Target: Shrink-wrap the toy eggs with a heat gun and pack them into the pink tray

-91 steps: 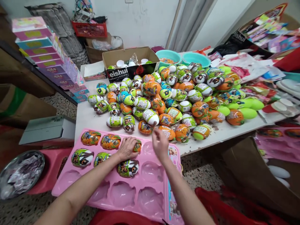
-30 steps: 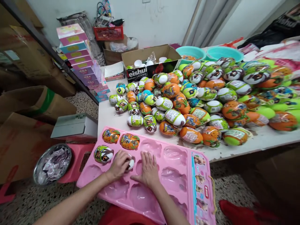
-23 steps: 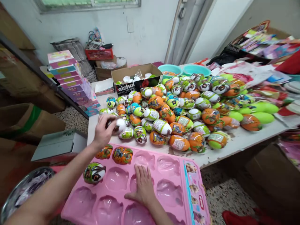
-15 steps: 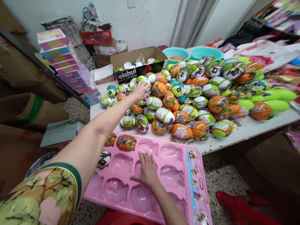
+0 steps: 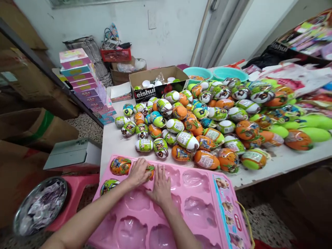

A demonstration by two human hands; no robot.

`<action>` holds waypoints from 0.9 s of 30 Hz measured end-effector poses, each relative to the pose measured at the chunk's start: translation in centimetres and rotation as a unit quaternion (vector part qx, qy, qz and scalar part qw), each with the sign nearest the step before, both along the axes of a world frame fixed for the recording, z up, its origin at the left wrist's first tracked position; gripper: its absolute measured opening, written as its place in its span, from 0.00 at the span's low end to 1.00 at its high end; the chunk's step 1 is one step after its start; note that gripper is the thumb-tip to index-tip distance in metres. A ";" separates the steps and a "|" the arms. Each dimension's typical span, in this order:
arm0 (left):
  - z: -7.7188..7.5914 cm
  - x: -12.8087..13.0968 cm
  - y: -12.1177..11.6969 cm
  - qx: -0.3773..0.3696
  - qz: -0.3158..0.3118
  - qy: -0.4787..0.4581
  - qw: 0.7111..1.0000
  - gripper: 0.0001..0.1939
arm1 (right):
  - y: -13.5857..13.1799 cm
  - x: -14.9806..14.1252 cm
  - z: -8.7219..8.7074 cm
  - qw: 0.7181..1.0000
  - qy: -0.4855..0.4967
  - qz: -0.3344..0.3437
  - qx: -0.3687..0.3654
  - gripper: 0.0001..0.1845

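A pink plastic tray (image 5: 197,193) with egg-shaped hollows lies in front of me, its far edge resting on the white table (image 5: 114,141). My left hand (image 5: 138,172) is closed over an orange wrapped egg (image 5: 149,169) in the tray's top row. My right hand (image 5: 161,185) lies flat with fingers stretched out on the tray right beside it. Another orange egg (image 5: 120,165) sits in the top-left hollow and a green egg (image 5: 109,185) in the row below. A big pile of wrapped eggs (image 5: 207,121) covers the table beyond.
A cardboard box (image 5: 158,81) and two teal basins (image 5: 215,73) stand behind the pile. Stacked pink boxes (image 5: 80,74) are at the left. A metal bowl of wrappers (image 5: 40,205) rests on a pink stool (image 5: 77,183). Cardboard cartons (image 5: 33,128) line the left floor.
My left hand lifted an egg from the tray's second row, carried it out to the pile, then came back onto the orange egg in the top row. My right hand stayed flat on the tray.
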State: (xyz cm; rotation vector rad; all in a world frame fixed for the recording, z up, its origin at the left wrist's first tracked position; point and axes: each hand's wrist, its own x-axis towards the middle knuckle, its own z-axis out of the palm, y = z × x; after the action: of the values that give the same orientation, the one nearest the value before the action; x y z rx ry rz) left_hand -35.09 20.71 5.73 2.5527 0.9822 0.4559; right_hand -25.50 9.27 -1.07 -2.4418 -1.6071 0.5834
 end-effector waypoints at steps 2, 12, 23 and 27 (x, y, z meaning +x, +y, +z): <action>2.1 -1.5 1.9 0.007 0.045 -0.052 0.998 0.05 | -0.1 0.4 0.1 1.000 0.009 -0.012 -0.004 0.57; 9.4 9.2 22.1 0.053 0.124 -0.099 0.986 0.16 | 0.0 0.8 0.2 1.000 -0.002 -0.003 -0.004 0.55; 1.1 -6.0 5.9 -0.021 0.049 0.054 0.997 0.21 | 1.9 -0.2 1.1 0.995 -0.048 0.042 0.080 0.58; -2.0 -6.2 4.5 -0.047 0.103 0.030 0.993 0.11 | 4.2 -1.3 0.5 0.993 -0.035 0.110 0.036 0.56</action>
State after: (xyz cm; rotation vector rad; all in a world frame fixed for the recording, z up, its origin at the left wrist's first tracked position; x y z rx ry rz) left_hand -41.26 25.22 3.69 2.4049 1.2660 0.3794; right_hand -26.75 13.49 -0.61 -2.2748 -1.9065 0.4651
